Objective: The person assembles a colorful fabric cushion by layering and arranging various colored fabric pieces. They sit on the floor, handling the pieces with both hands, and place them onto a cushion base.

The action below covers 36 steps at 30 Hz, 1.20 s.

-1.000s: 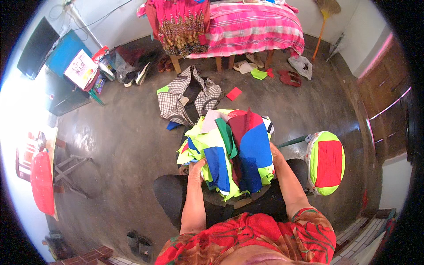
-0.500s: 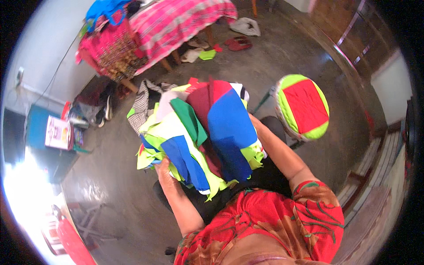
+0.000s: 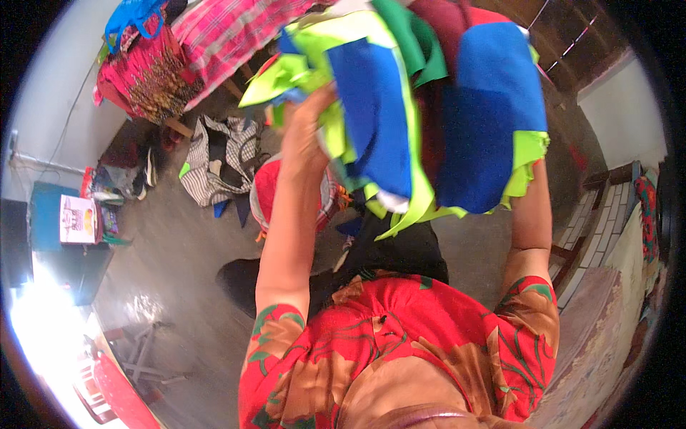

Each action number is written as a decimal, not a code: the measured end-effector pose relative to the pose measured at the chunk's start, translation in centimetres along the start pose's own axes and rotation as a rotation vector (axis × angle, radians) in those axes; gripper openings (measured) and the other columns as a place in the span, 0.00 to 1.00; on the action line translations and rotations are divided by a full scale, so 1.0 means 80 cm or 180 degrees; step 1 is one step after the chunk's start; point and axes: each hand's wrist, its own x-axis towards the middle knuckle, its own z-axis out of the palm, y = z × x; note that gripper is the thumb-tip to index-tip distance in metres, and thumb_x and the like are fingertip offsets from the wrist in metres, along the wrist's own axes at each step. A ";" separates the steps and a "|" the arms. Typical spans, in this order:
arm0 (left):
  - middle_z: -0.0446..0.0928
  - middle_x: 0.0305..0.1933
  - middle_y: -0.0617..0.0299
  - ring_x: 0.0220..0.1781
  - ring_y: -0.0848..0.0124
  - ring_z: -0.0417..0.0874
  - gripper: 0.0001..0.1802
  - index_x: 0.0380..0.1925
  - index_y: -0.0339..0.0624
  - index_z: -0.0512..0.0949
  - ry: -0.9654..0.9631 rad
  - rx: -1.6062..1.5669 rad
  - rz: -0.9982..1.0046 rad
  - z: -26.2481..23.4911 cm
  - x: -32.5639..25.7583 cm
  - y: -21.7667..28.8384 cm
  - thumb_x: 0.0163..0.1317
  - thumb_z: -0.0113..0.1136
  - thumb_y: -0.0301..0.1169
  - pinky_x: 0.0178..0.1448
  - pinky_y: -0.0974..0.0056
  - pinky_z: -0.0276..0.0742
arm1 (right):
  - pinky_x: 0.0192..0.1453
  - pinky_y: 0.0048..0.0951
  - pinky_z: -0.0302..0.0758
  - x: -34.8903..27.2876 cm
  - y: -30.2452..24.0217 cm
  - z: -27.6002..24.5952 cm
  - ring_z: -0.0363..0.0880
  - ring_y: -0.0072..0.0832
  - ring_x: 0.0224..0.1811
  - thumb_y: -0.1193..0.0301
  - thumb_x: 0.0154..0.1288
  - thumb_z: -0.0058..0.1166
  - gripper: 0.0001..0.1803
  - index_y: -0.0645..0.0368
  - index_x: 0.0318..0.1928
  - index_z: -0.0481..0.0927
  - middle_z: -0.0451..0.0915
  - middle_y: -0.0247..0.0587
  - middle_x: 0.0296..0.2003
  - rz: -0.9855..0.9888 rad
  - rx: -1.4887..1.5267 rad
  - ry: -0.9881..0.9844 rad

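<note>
The left hand [image 3: 309, 136] grips the near edge of a bundle of patchwork cloths [image 3: 421, 107] (blue, lime green, maroon), held raised in front of the person; the right hand is hidden behind it, grip unclear, above the grey floor [image 3: 171, 264]

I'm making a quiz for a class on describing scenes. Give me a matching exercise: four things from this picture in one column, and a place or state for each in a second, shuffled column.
Things:
1. bundle of cloth pieces
2. checked garment
3. pink plaid cloth
4. small box

Places or states:
A. spread over a bed at the top
B. held up by both hands, the left hand gripping its edge
C. on a blue stand at the left
D. crumpled on the grey floor

Pairs: 1-B, 2-D, 3-A, 4-C
</note>
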 end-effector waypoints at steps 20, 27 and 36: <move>0.73 0.52 0.36 0.55 0.44 0.75 0.38 0.58 0.33 0.58 0.0807 0.2849 -0.0231 -0.048 0.003 -0.235 0.49 0.64 0.35 0.60 0.52 0.69 | 0.56 0.36 0.73 0.029 0.179 -0.249 0.76 0.30 0.50 0.56 0.68 0.49 0.25 0.55 0.60 0.70 0.78 0.36 0.50 0.0978 -0.1010 0.1061; 0.69 0.59 0.44 0.61 0.56 0.73 0.34 0.60 0.33 0.63 0.0929 0.2713 0.0352 -0.166 -0.055 -0.229 0.55 0.64 0.33 0.63 0.58 0.68 | 0.50 0.31 0.72 -0.077 0.107 -0.184 0.76 0.27 0.46 0.66 0.67 0.49 0.26 0.57 0.65 0.66 0.78 0.36 0.49 0.0894 -0.2000 0.2065; 0.78 0.45 0.53 0.49 0.63 0.79 0.18 0.47 0.35 0.74 0.1835 0.3479 -0.0589 -0.386 -0.233 -0.222 0.56 0.62 0.28 0.55 0.62 0.73 | 0.71 0.40 0.55 -0.032 0.011 -0.035 0.58 0.46 0.69 0.58 0.67 0.50 0.27 0.56 0.62 0.69 0.64 0.55 0.64 -0.1774 -0.4775 0.1635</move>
